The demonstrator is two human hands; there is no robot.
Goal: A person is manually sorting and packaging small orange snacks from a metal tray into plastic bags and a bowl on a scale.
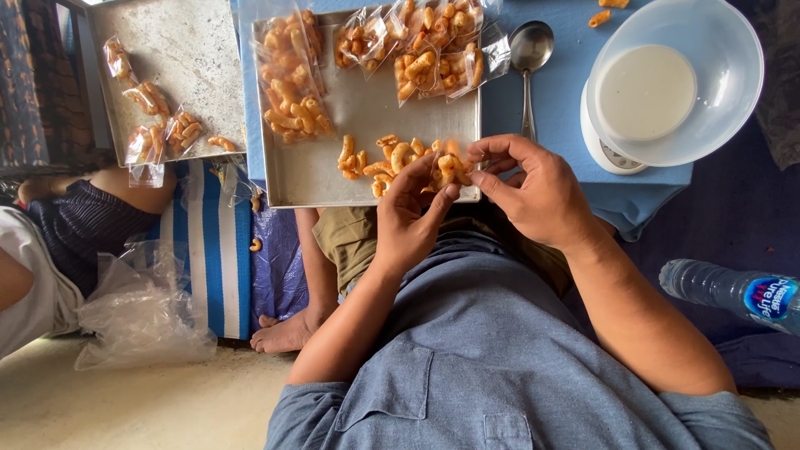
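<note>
Both hands closed on a half-filled snack bag over the tray edge.

The left hand (408, 221) and right hand (533, 187) pinched a small clear bag (446, 169). Several filled packets (292, 83) lay on the metal tray (333, 179), loose snacks (375, 158) remained; a blue cloth (550, 108) covered the low table on the floor.

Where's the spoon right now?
In the head view, the metal spoon lies on the blue cloth, upper right of centre, between the metal tray and the white bowl.
</note>
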